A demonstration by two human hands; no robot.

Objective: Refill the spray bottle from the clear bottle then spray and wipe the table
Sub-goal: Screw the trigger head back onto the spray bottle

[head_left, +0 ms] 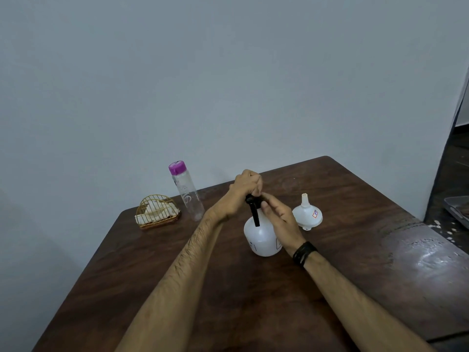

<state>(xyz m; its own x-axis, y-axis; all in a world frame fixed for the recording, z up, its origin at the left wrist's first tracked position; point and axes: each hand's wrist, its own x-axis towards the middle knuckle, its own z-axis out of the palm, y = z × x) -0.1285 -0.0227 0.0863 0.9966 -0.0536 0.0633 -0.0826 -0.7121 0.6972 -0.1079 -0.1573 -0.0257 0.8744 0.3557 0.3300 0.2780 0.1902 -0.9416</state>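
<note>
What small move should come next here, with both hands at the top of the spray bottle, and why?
Probably keep unscrewing the black spray head and lift it off. The left hand grips the head from above while the right hand holds the neck of the spray bottle. The clear bottle is capped, and the funnel stands unused on the table, so nothing can be poured yet.

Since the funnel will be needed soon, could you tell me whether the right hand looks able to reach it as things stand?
Probably yes. The funnel stands upside down on the table just beyond the right hand, with bare wood between them. That hand is on the spray bottle neck, though, and would have to let go first.
</note>
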